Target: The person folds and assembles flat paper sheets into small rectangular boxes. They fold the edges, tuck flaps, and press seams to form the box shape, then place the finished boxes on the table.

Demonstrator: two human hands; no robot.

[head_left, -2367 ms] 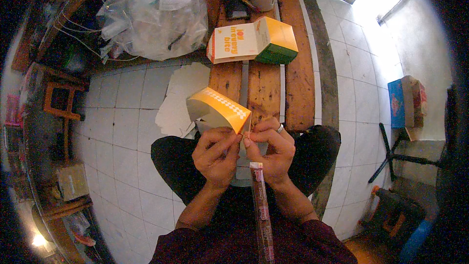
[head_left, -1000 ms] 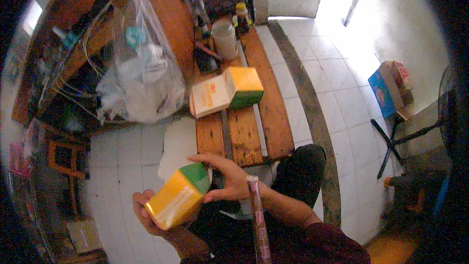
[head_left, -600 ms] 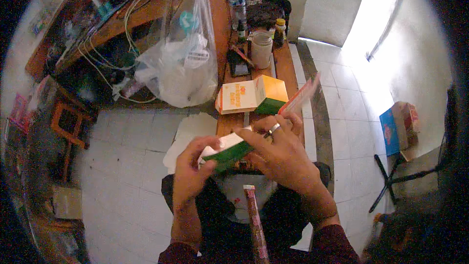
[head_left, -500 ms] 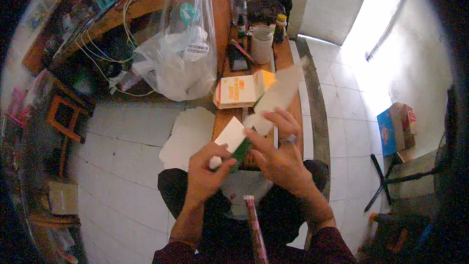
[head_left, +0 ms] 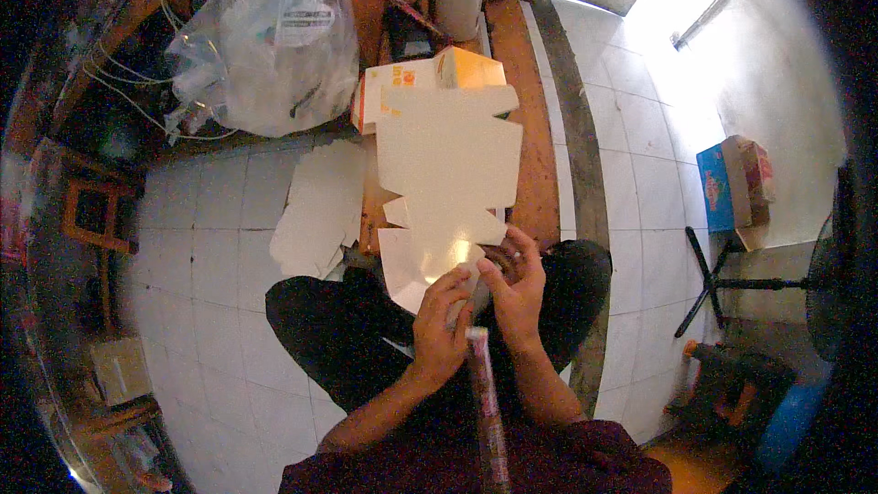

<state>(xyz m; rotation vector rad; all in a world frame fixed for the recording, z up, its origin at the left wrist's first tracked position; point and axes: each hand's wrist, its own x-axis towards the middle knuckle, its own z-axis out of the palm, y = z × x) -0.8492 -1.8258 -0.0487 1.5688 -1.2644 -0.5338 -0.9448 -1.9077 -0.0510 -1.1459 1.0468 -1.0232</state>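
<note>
A flattened cardboard carton (head_left: 446, 151) with cut flaps lies pale side up in front of me, stretching away over the wooden bench. My left hand (head_left: 443, 325) is closed on its near end, with thumb and fingers at a small folded flap. My right hand (head_left: 518, 293) pinches the same end from the other side, fingers curled at the edge. The two hands almost meet there. Just beyond the carton, and partly covered by it, sits a white and orange box (head_left: 471, 69).
Flat pale card pieces (head_left: 320, 206) lie to the left of the wooden bench (head_left: 533, 165). A clear plastic bag (head_left: 274, 55) stands far left. At the back are a jar (head_left: 459, 5) and small bottles. A blue box (head_left: 716, 187) and a black stand (head_left: 709, 284) are at right.
The carton, earlier held partly folded with green showing, now extends away with its pale side up. Both hands have come closer together around its near end. The head view has shifted.
</note>
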